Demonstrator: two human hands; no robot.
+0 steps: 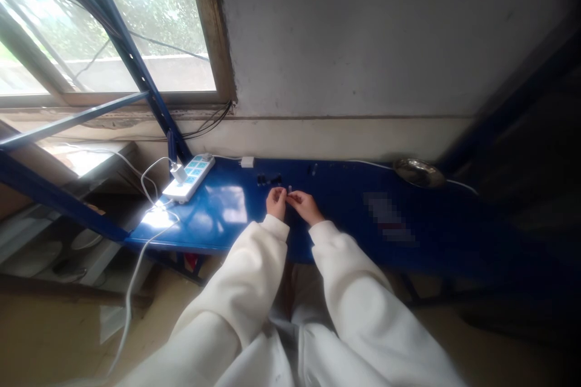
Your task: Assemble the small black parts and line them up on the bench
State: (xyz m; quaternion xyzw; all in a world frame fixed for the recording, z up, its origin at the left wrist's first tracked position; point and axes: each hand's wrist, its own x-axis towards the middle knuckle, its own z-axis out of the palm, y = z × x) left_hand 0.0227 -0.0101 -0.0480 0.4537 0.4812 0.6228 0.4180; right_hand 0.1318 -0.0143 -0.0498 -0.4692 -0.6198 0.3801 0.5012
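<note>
My left hand (276,202) and my right hand (307,206) meet over the blue table, fingertips pinched together and nearly touching. Between them is something too small to name; a small clear piece (290,189) shows at the right fingertips. Just beyond my left hand, several small dark pieces (269,179) lie in a row on the table. Farther back and to the right rests another small clear piece (315,169) beside a dark one.
A white power strip (190,178) with a plugged-in charger stands at the table's left end, its cable hanging over the edge. A white adapter (247,162) lies at the back. Toward the right rear is a shiny metal dish (419,173). Blue frame posts (131,60) rise at left.
</note>
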